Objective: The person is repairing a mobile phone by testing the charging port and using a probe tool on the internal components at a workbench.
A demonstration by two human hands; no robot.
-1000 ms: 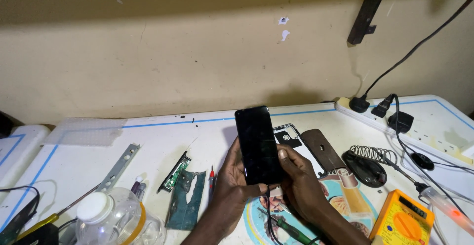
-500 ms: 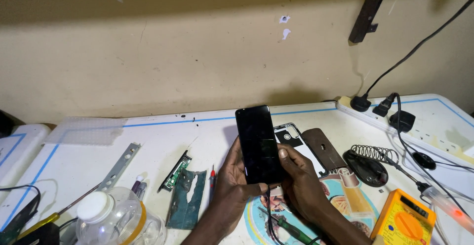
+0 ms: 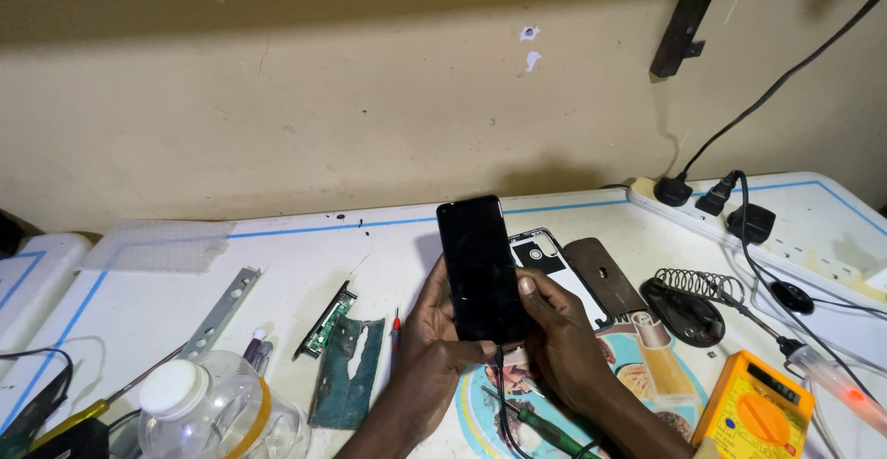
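i hold a black smartphone (image 3: 480, 269) upright above the counter (image 3: 305, 265), its dark screen facing me, and a thin black cable (image 3: 504, 394) hangs from its lower edge. the screen shows nothing lit, and a separate phone back cover (image 3: 545, 257) lies on the counter just behind, so the work looks partway through. my left hand (image 3: 434, 334) cups the phone's left side, fingers (image 3: 442, 285) curled around its edge. my right hand (image 3: 559, 334) grips the right side, thumb pressed on the glass.
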